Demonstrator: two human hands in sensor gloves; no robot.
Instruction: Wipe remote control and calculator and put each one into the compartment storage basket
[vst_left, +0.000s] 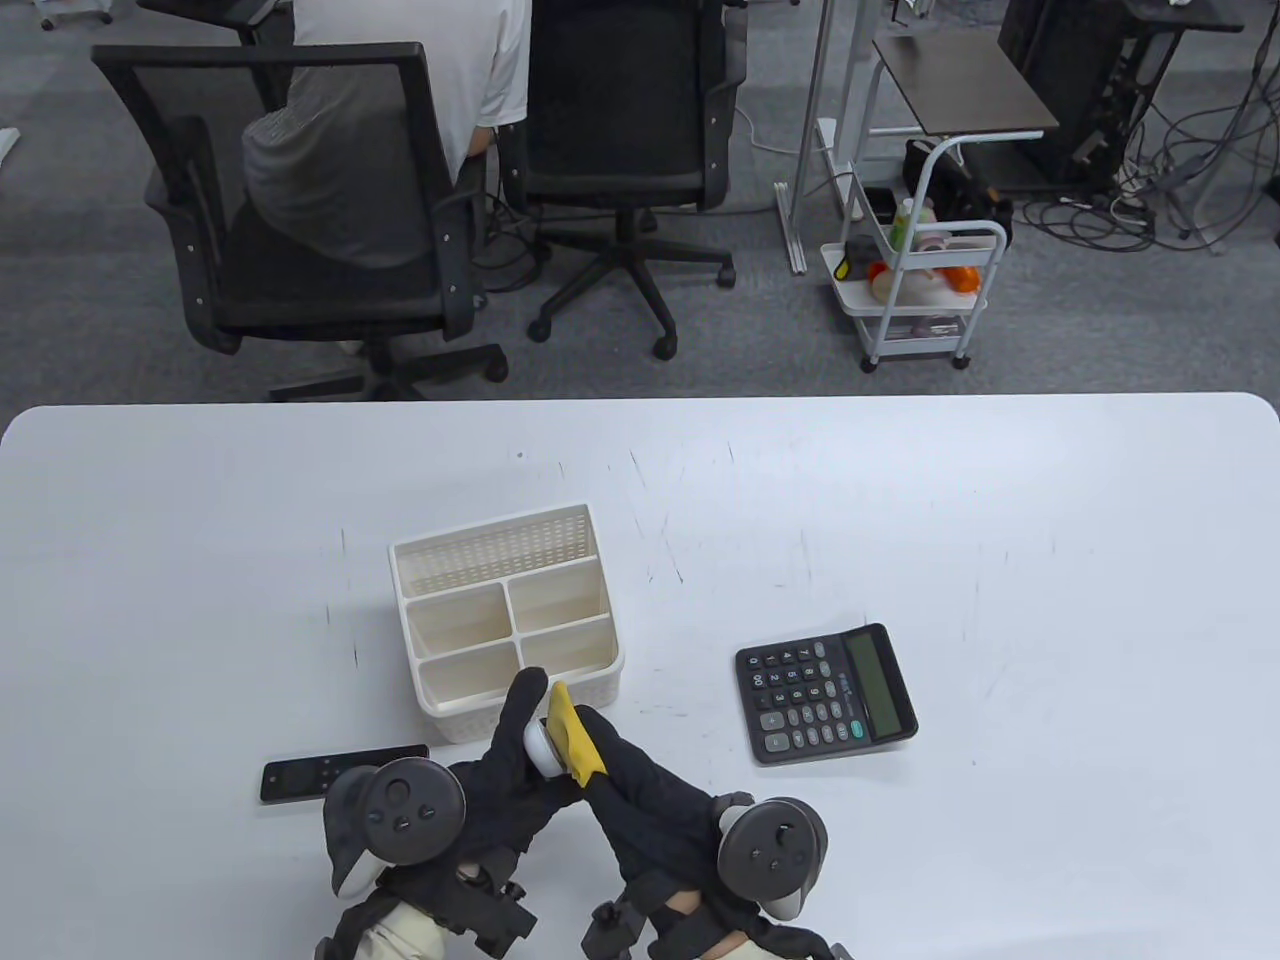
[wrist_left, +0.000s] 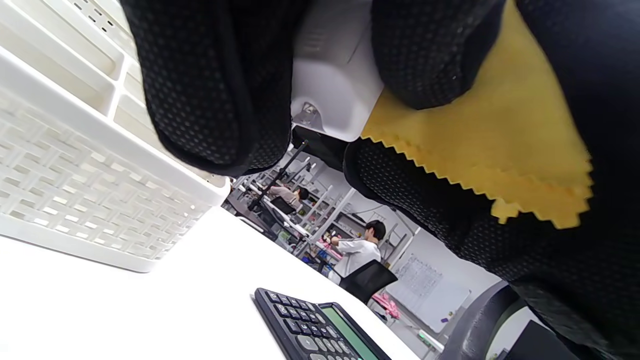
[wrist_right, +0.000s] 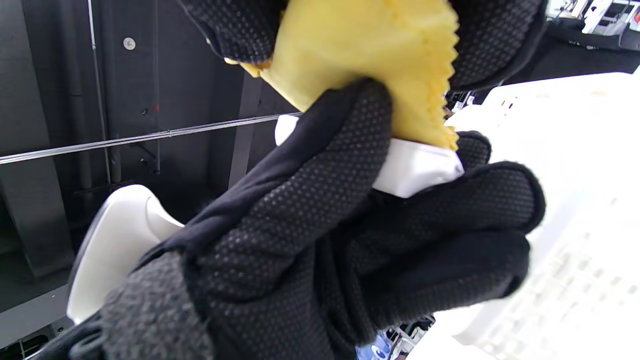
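My left hand (vst_left: 520, 725) grips a white remote control (vst_left: 538, 748) just in front of the basket's near wall. My right hand (vst_left: 605, 760) presses a folded yellow cloth (vst_left: 575, 742) against that remote. In the left wrist view the cloth (wrist_left: 500, 145) lies along the remote's (wrist_left: 332, 85) side. The right wrist view shows the cloth (wrist_right: 360, 45) pinched over the remote (wrist_right: 415, 170). A black calculator (vst_left: 825, 692) lies flat to the right. The white compartment basket (vst_left: 400, 570) holds nothing that I can see.
A slim black remote (vst_left: 340, 772) lies on the table left of my left hand, close to the front edge. Beyond the table's far edge stand office chairs (vst_left: 300, 200) with a seated person and a white trolley (vst_left: 920, 290).
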